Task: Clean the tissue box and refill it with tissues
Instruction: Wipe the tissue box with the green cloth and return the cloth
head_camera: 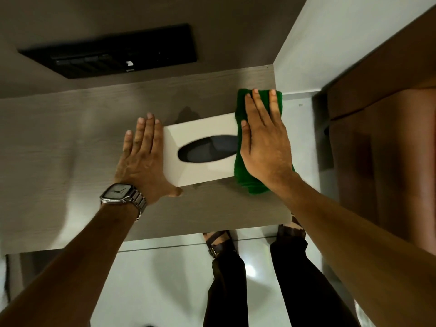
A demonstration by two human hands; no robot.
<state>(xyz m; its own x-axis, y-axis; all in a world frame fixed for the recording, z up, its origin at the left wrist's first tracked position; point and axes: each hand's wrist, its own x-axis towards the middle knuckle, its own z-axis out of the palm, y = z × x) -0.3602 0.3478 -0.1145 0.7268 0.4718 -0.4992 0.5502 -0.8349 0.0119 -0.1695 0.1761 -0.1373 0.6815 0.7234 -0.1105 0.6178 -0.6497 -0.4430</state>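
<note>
On the grey wooden counter [59,149] our white tissue box [200,138] lies flat near centre frame, its oval slot dark and showing no tissues, so we judge the cleaning is under way and the refilling remains. Our left hand [144,156] braces the box's 9 o'clock end, fingers straight. Our right hand [264,142], equally flat, presses a green cloth [247,181] over its 3 o'clock end, gripping nothing.
</note>
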